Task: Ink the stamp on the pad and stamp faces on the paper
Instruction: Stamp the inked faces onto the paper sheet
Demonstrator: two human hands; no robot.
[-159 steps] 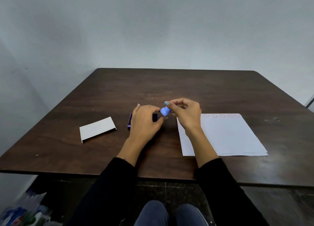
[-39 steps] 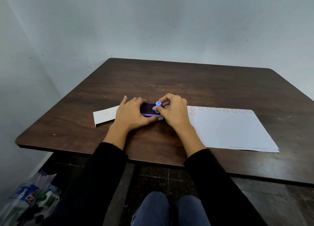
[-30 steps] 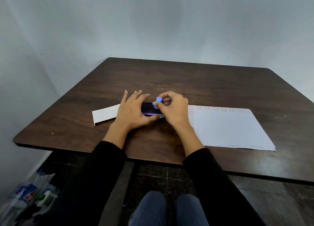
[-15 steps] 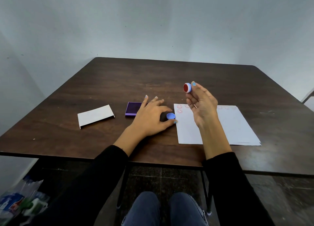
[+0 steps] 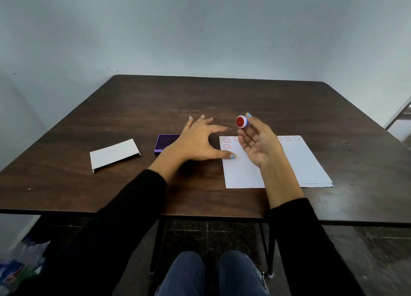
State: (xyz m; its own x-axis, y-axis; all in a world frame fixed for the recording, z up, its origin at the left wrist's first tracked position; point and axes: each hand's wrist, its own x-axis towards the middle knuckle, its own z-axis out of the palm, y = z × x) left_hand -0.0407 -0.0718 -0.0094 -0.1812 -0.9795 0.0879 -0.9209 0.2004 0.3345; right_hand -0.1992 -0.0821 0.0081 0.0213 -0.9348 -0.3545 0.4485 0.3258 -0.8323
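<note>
Head view: right hand (image 5: 260,144) grip pinches round blue-rimmed stamp (image 5: 241,121), red inked face up; left hand (image 5: 200,143) spread apart

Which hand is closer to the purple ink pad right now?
The left hand: it hovers spread right beside the purple ink pad, covering its right edge. The right hand is farther right, over the paper, holding the stamp up.

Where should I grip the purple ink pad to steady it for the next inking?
Pinch the ink pad across its low side walls, at the left end, coming from the left and above. It lies flat and open on the table, and the left hand covers its right end, so only the left part is free.
</note>
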